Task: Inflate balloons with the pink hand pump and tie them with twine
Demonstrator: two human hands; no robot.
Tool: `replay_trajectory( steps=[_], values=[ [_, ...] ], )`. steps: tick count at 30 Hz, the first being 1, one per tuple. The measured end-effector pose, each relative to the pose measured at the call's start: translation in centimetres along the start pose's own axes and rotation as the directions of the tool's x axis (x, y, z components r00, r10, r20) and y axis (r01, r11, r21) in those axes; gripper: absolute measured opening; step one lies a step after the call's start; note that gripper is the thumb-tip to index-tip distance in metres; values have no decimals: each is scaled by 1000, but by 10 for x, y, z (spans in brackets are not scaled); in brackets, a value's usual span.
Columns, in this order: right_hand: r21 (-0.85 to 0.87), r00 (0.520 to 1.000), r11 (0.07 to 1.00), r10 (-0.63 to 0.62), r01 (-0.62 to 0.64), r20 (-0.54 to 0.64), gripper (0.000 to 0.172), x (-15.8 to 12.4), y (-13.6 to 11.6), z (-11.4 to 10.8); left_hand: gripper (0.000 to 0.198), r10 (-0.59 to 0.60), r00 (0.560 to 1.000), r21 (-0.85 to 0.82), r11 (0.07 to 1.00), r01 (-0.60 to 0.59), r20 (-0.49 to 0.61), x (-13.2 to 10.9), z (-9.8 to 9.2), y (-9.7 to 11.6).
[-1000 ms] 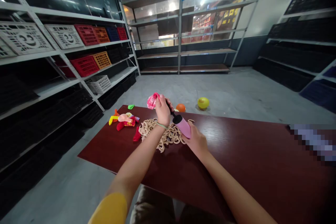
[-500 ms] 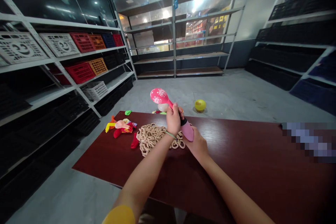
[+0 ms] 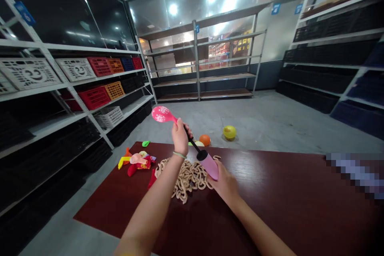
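My left hand (image 3: 180,139) is closed around the black upper end of a hand balloon pump (image 3: 209,165) and the neck of a pink balloon (image 3: 162,114) with white print. The balloon is partly inflated and points up to the left. My right hand (image 3: 227,186) grips the pump's pink barrel, and a thin black rod shows between the two hands. Beneath them a heap of beige rope-like links (image 3: 189,178) lies on the dark red table (image 3: 288,204). Left of the heap is a pile of uninflated balloons (image 3: 139,160), with a green balloon (image 3: 146,143) behind it.
On the floor past the table are a yellow balloon (image 3: 229,132) and an orange balloon (image 3: 205,140). A shelf with crates (image 3: 94,97) runs along the left. Metal racks (image 3: 196,64) stand at the back, and black crates (image 3: 327,54) fill shelves at right.
My hands have drawn apart, so the pump's black rod now shows. My left hand and the pink balloon have shifted left. The camera view has tilted upward.
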State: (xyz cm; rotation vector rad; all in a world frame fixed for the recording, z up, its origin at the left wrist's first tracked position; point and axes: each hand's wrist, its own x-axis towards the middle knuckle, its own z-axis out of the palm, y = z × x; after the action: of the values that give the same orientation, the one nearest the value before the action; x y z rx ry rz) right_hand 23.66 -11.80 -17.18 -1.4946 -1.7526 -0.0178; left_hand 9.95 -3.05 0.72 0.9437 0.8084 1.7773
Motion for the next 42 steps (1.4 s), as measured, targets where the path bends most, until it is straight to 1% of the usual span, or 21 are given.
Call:
replay_trajectory(
  steps=[2,4,5,7,9,12,16,18,19,21,22,24,28,30,31,33,36,39,41,42],
  values=[
    [12,997,997,80,-80,-24,47,1,0,-3,41,-55,998,44,998,53,28,-12,13,-17],
    [38,984,985,170,-168,-53,44,2,0,-7,40,-111,989,104,989,101,100,-28,27,-37],
    [52,977,978,204,-201,-61,43,2,0,-9,40,-122,984,127,986,105,130,-35,32,-45],
    [71,972,972,227,-223,-65,42,2,0,-12,38,-119,980,160,983,93,157,-46,37,-56],
    [62,979,979,197,-194,-55,43,1,0,-12,38,-98,987,167,983,75,128,-49,34,-59],
    [7,996,996,90,-90,-24,47,0,0,-9,38,-70,996,157,986,63,46,-41,15,-50],
    [-60,999,997,-39,39,3,51,-1,-4,-2,36,-70,997,84,994,72,-29,-19,-12,-14],
    [-74,998,995,-63,64,13,50,1,-5,-1,33,-49,997,31,998,51,-56,-8,-21,4],
    [-87,998,994,-67,68,14,49,3,-5,-2,31,-34,997,7,999,34,-71,-5,-24,9],
    [-140,997,988,-71,72,11,49,5,-2,-4,29,-13,994,-22,1000,10,-108,-3,-27,9],
    [-177,997,982,-72,72,3,49,6,1,-6,28,-14,992,-29,1000,11,-124,-5,-28,3],
    [-249,997,966,-78,75,-1,50,6,6,-9,27,-46,989,-44,998,40,-139,-15,-28,-17],
    [-318,997,944,-76,82,31,53,4,14,-15,23,-121,989,-95,989,112,-89,-44,-28,-65],
    [-333,996,939,-80,92,50,53,4,14,-17,22,-122,989,-120,986,111,-84,-54,-27,-76],
    [-338,994,935,-93,108,61,52,5,14,-18,22,-118,989,-131,986,105,-94,-56,-28,-77],
    [-341,987,927,-136,156,83,52,7,12,-21,21,-108,986,-149,985,89,-125,-55,-32,-67],
    [-337,977,918,-190,211,96,50,12,10,-27,18,-82,983,-158,986,56,-164,-45,-44,-37],
    [-335,979,920,-187,205,85,50,15,10,-32,13,-32,981,-157,988,2,-191,-33,-56,-5],
    [-337,984,924,-163,180,77,52,16,12,-35,13,-18,978,-160,987,-16,-208,-28,-60,8],
    [-338,987,927,-147,163,71,53,16,13,-36,13,-19,977,-161,987,-16,-214,-27,-61,11]
  ],
)
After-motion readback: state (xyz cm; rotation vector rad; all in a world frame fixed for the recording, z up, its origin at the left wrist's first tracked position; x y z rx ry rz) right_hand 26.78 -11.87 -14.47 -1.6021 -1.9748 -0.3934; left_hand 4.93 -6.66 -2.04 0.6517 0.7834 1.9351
